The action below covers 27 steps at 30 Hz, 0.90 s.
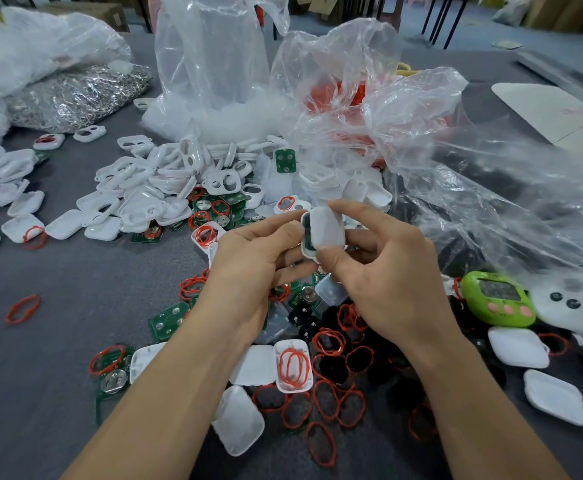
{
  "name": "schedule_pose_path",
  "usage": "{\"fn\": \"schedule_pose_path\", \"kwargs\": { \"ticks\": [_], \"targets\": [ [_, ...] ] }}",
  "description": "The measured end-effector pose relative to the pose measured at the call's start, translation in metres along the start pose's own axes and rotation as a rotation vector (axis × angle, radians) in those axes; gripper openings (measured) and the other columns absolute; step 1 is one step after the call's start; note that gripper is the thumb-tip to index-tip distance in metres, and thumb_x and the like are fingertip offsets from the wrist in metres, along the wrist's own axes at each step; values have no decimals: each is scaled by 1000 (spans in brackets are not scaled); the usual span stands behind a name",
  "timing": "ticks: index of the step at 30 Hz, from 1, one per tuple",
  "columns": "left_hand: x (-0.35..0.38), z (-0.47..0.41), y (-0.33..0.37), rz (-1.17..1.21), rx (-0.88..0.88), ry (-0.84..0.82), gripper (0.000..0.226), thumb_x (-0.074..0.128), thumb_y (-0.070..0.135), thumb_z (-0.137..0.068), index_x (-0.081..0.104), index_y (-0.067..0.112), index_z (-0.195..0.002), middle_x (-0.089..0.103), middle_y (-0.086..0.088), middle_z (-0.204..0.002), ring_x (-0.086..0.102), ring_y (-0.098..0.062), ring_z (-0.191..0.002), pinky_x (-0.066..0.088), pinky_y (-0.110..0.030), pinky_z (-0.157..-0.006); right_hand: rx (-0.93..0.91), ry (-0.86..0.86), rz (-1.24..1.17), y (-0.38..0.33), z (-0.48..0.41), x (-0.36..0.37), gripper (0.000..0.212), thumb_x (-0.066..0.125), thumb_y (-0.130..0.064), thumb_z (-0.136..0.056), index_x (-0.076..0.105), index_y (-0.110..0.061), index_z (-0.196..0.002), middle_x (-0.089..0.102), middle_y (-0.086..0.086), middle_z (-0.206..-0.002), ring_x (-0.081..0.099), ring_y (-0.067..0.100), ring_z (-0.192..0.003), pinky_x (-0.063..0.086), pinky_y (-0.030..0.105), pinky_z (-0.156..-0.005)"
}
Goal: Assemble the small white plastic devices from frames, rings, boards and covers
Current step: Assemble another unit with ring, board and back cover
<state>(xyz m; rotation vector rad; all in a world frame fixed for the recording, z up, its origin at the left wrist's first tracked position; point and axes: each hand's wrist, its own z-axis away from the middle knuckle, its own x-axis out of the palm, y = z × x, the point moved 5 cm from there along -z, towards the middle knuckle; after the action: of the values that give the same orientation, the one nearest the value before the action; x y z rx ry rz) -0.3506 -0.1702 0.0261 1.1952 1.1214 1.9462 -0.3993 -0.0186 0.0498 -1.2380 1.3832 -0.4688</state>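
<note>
A grey table (58, 278) is heaped with parts, and crumpled clear plastic bags (213, 64) stand along its far side. In the centre, above the clutter, we see both hands raised and meeting on one small device. The left hand (248, 265) grips a white frame (306, 252), with the thumb on top and the fingers curled beneath. A green board (308, 233) shows inside the frame. The right hand (383, 275) pinches a white cover (328, 228) between thumb and forefinger. The cover lies against the frame and hides most of it, so that only the left edge of the board shows. Behind the hands lies a pile of empty white frames (165, 174). Nearer to us, red rings (328, 400), loose boards (168, 318) and spare covers (238, 420) lie scattered. A green timer (497, 299) rests to the right, just beside the bags.
</note>
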Motion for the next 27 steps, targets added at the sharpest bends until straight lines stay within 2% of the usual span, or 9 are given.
{"fn": "schedule_pose_path", "kwargs": {
  "ticks": [3,7,12,15,19,23,27],
  "targets": [
    [0,0,0,-19,14,-5,18,62,3,-97,76,8,-106,79,-12,-90,76,-15,-68,59,-24,-58,-4,-5,19,-1,0,0,56,85,-27,-82,65,-40,-132,76,-25,-95,72,-8,-73,57,14,-72],
    [0,0,-1,-14,25,-21,18,62,2,-97,76,10,-104,79,-12,-90,76,-16,-70,60,-25,-59,-5,7,45,0,0,-1,56,86,-32,-80,65,-47,-129,76,-24,-99,72,-6,-78,62,25,-76],
    [1,0,-1,-5,35,-34,18,64,3,-95,79,11,-99,79,-15,-94,77,-18,-77,61,-26,-61,-56,32,96,-4,2,0,54,82,-38,-78,65,-48,-128,65,-38,-89,68,-15,-91,60,23,-84],
    [1,0,-1,-11,38,-24,17,65,3,-94,80,12,-98,79,-17,-93,76,-18,-75,61,-26,-61,-53,36,79,-3,1,1,56,83,-34,-78,66,-44,-130,68,-37,-100,68,-14,-92,60,20,-84],
    [0,1,0,-32,84,19,16,70,3,-91,78,6,-104,79,-17,-93,76,-21,-77,61,-27,-61,-60,40,67,-2,2,3,57,85,-30,-78,67,-37,-132,64,-36,-90,71,-8,-84,57,12,-78],
    [-3,2,2,-79,153,71,12,72,0,-89,78,5,-98,79,-15,-89,78,-27,-79,60,-27,-58,-109,57,107,-5,6,7,57,81,-29,-79,67,-32,-135,75,-20,-108,71,-7,-85,57,12,-80],
    [-5,3,6,-146,211,117,12,74,0,-87,80,9,-92,79,-12,-83,77,-25,-73,61,-29,-57,-56,41,-36,-1,3,7,49,80,-27,-79,70,-38,-126,76,-26,-98,72,-7,-82,57,13,-76]
  ]
}}
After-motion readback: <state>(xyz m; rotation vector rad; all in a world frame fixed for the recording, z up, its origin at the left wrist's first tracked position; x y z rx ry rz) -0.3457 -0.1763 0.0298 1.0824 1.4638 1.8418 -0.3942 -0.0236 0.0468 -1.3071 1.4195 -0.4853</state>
